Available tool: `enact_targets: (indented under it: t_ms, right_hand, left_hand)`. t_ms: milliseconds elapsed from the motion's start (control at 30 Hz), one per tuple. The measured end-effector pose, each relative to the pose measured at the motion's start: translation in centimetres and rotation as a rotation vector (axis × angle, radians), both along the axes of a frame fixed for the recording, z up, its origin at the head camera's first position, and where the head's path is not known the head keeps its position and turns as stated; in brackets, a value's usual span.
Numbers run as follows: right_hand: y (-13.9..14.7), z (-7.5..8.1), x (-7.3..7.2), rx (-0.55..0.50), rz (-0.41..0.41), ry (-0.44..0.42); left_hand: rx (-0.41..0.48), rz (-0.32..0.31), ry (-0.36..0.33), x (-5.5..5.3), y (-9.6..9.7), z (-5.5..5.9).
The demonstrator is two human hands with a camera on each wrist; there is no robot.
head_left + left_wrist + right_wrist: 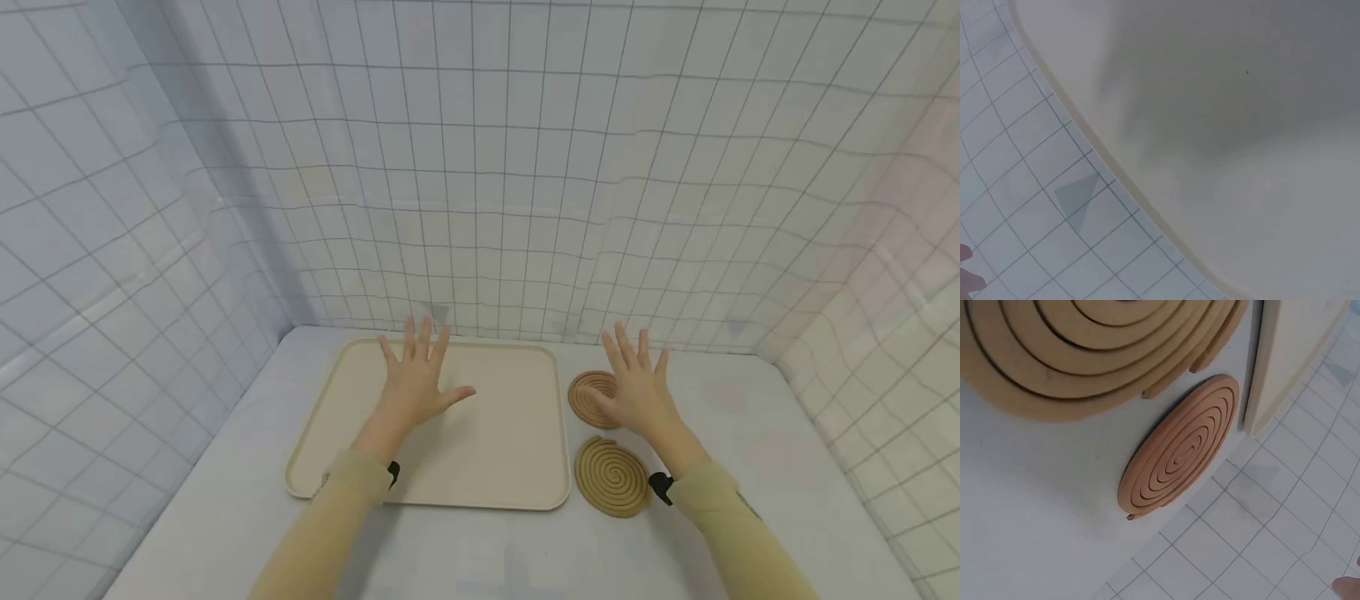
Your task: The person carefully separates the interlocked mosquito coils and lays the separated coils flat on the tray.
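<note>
My left hand [415, 383] is held over the left half of a cream tray [510, 442], fingers spread and nothing in them; its shadow falls on the tray in the left wrist view. Fingers spread just as widely, my right hand [639, 396] holds nothing and partly covers a reddish-brown mosquito coil [588, 393] in the head view. Below that coil lies a larger tan mosquito coil [612, 477]. Both flat spirals sit apart, right of the tray. In the right wrist view the reddish coil [1185, 453] shows whole, while the tan one [1091, 359] is cut off.
A white table surface [480, 550] bears the tray and coils. White sheeting with a dark grid [495, 192] rises behind the table and along both sides, close to the tray's far edge. Dark bands [660, 487] circle both wrists.
</note>
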State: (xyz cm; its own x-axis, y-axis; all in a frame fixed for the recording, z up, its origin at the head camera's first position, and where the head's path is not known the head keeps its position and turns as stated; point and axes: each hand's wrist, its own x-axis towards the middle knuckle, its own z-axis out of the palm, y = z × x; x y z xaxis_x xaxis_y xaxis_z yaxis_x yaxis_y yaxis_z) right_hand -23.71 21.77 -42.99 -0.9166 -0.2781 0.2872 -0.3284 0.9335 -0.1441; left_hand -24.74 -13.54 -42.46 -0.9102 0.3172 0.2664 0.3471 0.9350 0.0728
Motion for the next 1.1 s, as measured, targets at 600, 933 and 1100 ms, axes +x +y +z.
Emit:
enact_targets:
  t_ms: [600, 933, 1100]
  right_hand:
    - [0.8, -3.3, 4.6, -0.087, 0.140, -0.070]
    - [1.7, -4.1, 6.3, -0.128, 0.133, -0.219]
    - [2.2, -4.6, 6.4, -0.120, 0.137, -0.252]
  left_hand:
    - [0.001, -0.311, 0.039, 3.3, 4.2, -2.3]
    - [0.023, -0.411, -0.174, 5.4, 7.8, -3.6]
    - [-0.015, -0.432, -0.223, 6.2, 10.0, -4.1]
